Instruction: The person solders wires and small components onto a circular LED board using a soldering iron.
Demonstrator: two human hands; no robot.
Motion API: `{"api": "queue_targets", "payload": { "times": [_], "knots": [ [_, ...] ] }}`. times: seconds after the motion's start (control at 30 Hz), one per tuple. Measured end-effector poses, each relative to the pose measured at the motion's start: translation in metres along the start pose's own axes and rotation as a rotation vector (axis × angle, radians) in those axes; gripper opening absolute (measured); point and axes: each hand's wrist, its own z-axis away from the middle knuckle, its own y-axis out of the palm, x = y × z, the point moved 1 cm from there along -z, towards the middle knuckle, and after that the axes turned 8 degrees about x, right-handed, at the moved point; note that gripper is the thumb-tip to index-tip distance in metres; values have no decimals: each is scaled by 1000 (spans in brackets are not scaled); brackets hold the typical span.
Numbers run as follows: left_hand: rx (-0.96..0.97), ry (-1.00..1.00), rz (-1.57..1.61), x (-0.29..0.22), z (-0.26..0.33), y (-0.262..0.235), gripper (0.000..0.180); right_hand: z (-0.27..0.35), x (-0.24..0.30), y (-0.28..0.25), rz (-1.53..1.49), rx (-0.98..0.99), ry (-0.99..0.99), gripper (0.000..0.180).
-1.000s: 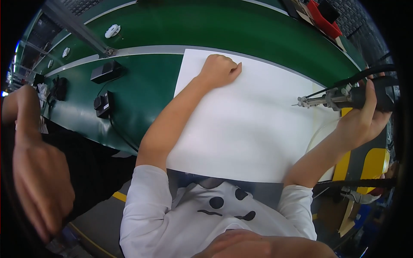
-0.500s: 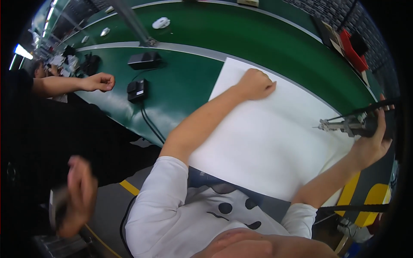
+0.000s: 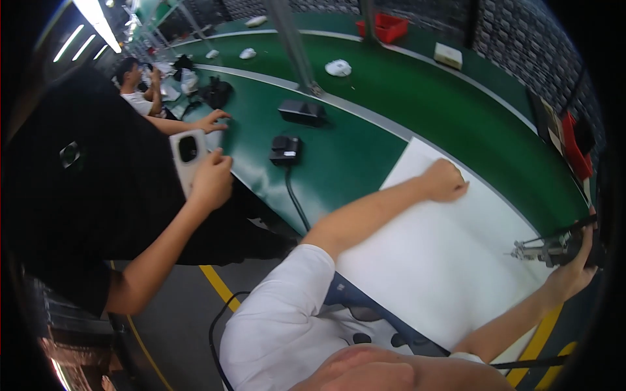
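My left hand [image 3: 445, 180] rests in a fist on the far part of a large white sheet [image 3: 417, 267] that covers the bench in front of me. Its curled fingers hide whatever may be inside. At the right rim of the view, my right hand [image 3: 574, 279] is wrapped round a power screwdriver [image 3: 554, 250]. The tool lies roughly level above the sheet's right side, its metal nose and thin tip facing left. Part of its dark body is hidden by my fingers and the picture's edge.
Left of the sheet, a small black device [image 3: 285, 150] with a cable and a dark grey box [image 3: 302, 113] stand on the green bench [image 3: 352, 137]. White mouse-shaped parts [image 3: 338, 68] sit beyond the rail. A co-worker in black [image 3: 98, 169] holds a phone [image 3: 188, 156] close by.
The view has swung left, so the bench things appear farther right. The co-worker's phone has come up into plain sight and their other hand has opened. Both my hands keep their poses.
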Motion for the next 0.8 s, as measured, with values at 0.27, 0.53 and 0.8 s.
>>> {"api": "queue_targets", "payload": {
  "times": [0.27,0.53,0.8],
  "knots": [
    [58,-98,1,-5,2,-8,39,1,12,9,74,-66,18,29],
    [-9,-57,2,-1,0,0,39,-5,26,7,-18,-20,-86,33],
    [13,-72,-4,-1,2,-11,41,-3,45,26,-46,-52,5,41]
  ]
}}
